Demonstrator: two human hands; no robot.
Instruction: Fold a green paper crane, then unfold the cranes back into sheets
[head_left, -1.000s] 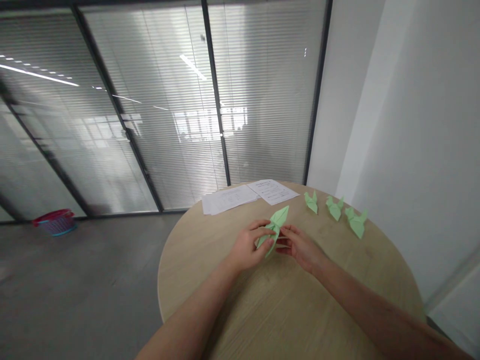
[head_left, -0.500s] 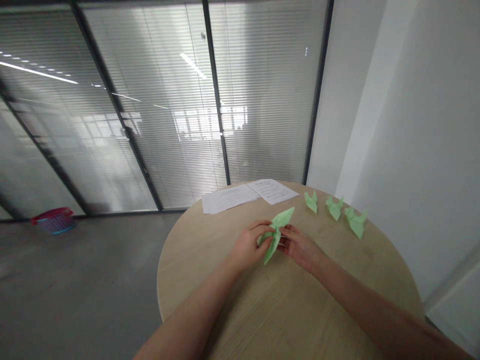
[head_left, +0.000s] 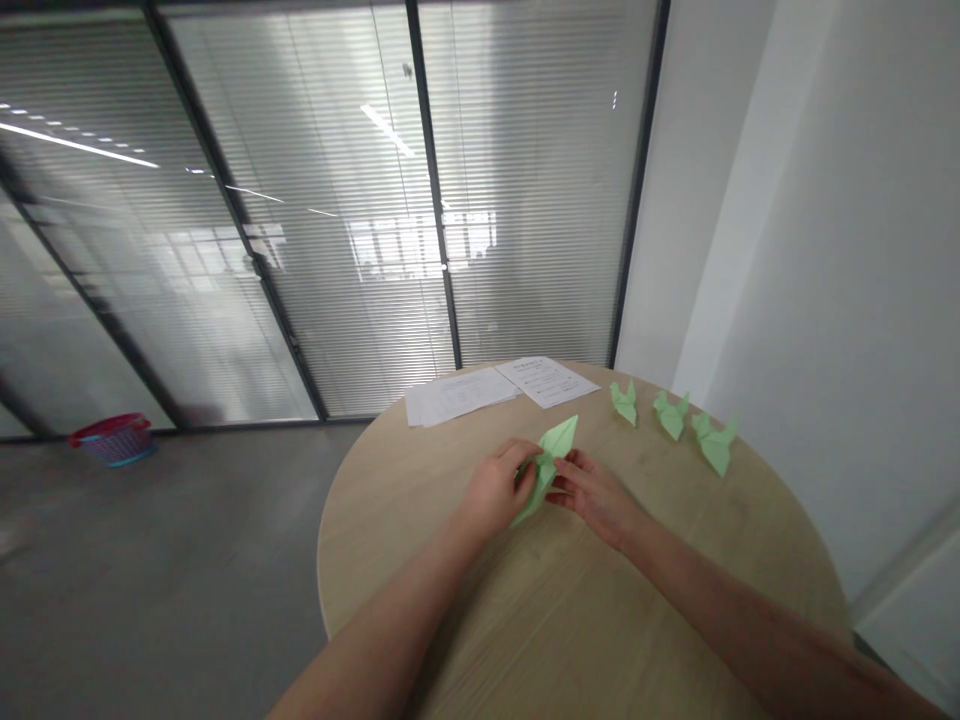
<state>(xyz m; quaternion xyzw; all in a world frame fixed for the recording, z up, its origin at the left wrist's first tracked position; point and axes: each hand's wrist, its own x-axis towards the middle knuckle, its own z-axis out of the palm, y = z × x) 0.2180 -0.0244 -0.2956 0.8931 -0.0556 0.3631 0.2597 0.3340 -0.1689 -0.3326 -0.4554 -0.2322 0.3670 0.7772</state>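
A folded light green origami paper (head_left: pixel 559 437) is held between both hands above the round table. My left hand (head_left: pixel 498 488) is closed on its left side, thumb in front and fingers behind the paper. From the right, my right hand (head_left: pixel 594 492) pinches the paper near its middle with thumb and forefinger. One pointed end sticks up to the right and the other points down to the left. Part of the paper is hidden behind the left fingers. Three finished-looking green origami birds, among them one (head_left: pixel 715 443) at the right, stand apart from the hands.
Printed white sheets (head_left: pixel 465 396) lie at the far edge of the wooden table (head_left: pixel 390 540). A red and blue plastic basket (head_left: pixel 116 440) sits on the grey floor at left. Glass partitions with blinds (head_left: pixel 360 300) rise behind, and a white wall (head_left: pixel 840 350) stands at right.
The green paper has tilted and turned slightly in the hands, its lower tip shifting left. My left fingers have curled further round it. The birds and sheets stay put.
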